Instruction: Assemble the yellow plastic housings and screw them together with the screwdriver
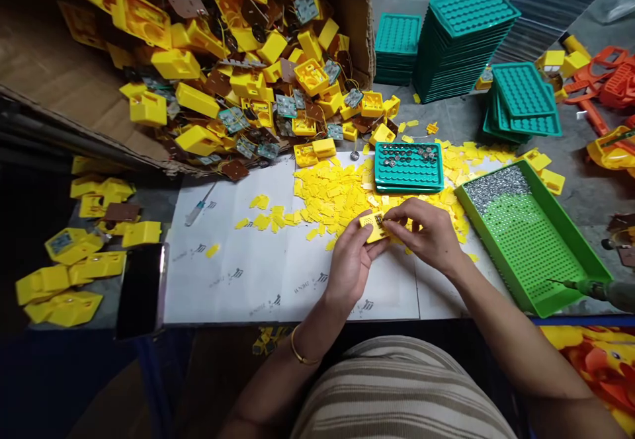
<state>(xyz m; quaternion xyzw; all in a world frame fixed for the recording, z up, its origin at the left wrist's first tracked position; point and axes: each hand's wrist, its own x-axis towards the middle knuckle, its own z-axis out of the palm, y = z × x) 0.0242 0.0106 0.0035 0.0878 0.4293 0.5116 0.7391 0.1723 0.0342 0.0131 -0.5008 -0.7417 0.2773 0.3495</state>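
In the middle of the head view, my left hand (348,260) grips a small yellow plastic housing (370,225) with speaker holes and a dark recess. The fingers of my right hand (426,231) are pinched at the recess end of the housing; whatever lies between them is too small to make out. Just beyond my hands sits a teal tray (407,178) with round dark cells in its rear rows. Around the tray spreads a heap of flat yellow plastic pieces (332,191).
A cardboard box (54,105) spills yellow housings and circuit boards at back left. A green perforated tray (560,254) of screws and a power screwdriver (608,291) are right. Teal tray stacks (461,49) stand behind. A phone (141,290) and a screwdriver (198,207) lie left.
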